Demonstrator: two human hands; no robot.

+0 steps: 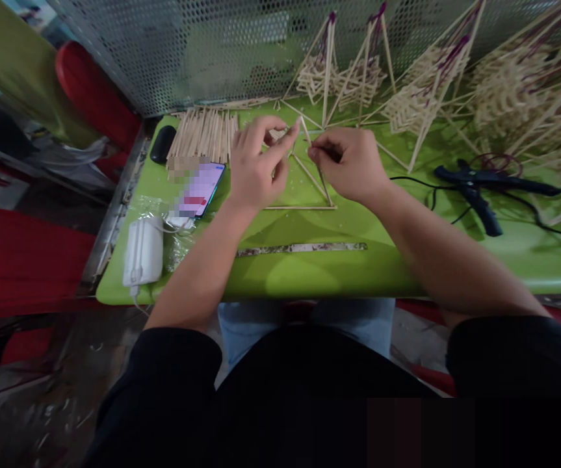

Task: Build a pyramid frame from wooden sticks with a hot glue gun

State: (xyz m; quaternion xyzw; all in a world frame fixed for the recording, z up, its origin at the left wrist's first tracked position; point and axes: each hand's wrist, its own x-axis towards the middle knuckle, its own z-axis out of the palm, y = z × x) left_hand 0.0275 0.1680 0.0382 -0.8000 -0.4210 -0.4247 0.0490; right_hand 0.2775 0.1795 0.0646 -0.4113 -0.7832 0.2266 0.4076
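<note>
A frame of thin wooden sticks [309, 174] lies on the green table [309, 273], with one long stick along its front. Over its back left part is my left hand [259, 162], its fingers apart and the index fingertip at the upper end of a raised stick [305, 131]. My right hand [346, 159] is closed in a pinch at the frame's right side, beside that raised stick. What sits between its fingertips is too small to make out. The frame's back left part is partly hidden behind my left hand.
A stick pile [205, 135], phone [205, 188], white power bank [143, 250] and black object [163, 144] are on the left. Dark glue-gun-like tools [480, 185] with cables lie right. Stick structures [426, 91] stand behind, before a perforated metal panel [202, 52]. A flat strip [304, 247] lies in front.
</note>
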